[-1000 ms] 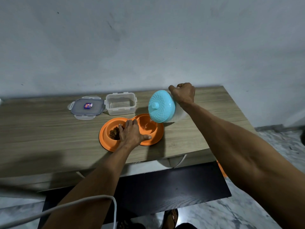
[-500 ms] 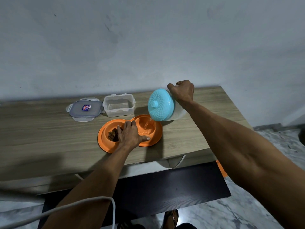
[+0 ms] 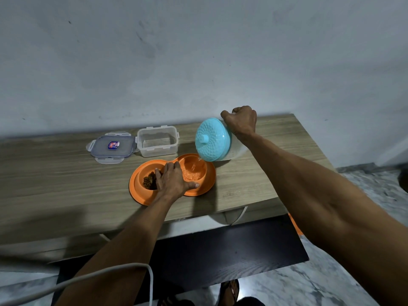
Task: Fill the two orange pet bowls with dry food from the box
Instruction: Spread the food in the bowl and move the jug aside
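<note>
An orange double pet bowl (image 3: 205,188) lies on the wooden table (image 3: 55,184). Its left cup holds brown dry food (image 3: 149,181); its right cup (image 3: 194,171) holds clear water. My left hand (image 3: 172,181) presses flat on the bowl's middle, fingers spread, thumb on the front rim. My right hand (image 3: 241,121) grips a white jug with a turquoise lid (image 3: 212,140), tilted toward me, and a thin stream of water runs from it into the right cup. The clear plastic food box (image 3: 157,141) stands open behind the bowl and looks empty.
The box's grey lid (image 3: 112,146) lies flat to the left of the box. A grey wall rises right behind the table. A white cable (image 3: 123,270) crosses the lower left. Below the table's front edge are a dark board (image 3: 220,257) and marble floor.
The jug has tipped a little further and water now fills more of the right cup. My left hand stays on the bowl.
</note>
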Motion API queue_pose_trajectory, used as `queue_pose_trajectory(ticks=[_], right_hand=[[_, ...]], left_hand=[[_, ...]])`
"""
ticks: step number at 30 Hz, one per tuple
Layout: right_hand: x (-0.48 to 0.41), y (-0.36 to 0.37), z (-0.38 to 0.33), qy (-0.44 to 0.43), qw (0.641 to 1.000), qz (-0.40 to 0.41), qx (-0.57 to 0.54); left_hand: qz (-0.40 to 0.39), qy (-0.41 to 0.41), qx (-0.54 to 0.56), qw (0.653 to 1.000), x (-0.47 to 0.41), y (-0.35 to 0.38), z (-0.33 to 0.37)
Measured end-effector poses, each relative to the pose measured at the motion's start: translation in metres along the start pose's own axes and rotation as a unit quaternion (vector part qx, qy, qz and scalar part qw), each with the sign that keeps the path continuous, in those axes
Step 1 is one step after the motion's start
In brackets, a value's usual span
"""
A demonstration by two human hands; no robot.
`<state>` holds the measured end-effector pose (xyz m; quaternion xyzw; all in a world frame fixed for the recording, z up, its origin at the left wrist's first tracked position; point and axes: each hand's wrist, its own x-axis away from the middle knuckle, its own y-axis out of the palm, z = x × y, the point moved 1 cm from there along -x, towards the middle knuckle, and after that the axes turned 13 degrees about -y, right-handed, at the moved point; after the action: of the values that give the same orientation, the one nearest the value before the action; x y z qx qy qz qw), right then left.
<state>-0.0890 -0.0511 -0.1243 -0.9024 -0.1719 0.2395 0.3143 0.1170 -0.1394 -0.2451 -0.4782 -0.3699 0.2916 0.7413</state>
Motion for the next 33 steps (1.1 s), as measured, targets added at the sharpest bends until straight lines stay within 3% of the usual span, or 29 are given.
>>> queue_pose_trajectory(ticks=[23,33], right_hand=[[0.001,-0.002,0.001,0.004,1.000,-0.006,-0.009],[0.002,-0.003,0.030,0.152,0.980,0.044,-0.124]], left_hand=[[0.000,0.004,-0.008,1.000,0.000,0.001,0.001],[0.006,0.004,-0.007,1.000,0.001,0.000,0.002]])
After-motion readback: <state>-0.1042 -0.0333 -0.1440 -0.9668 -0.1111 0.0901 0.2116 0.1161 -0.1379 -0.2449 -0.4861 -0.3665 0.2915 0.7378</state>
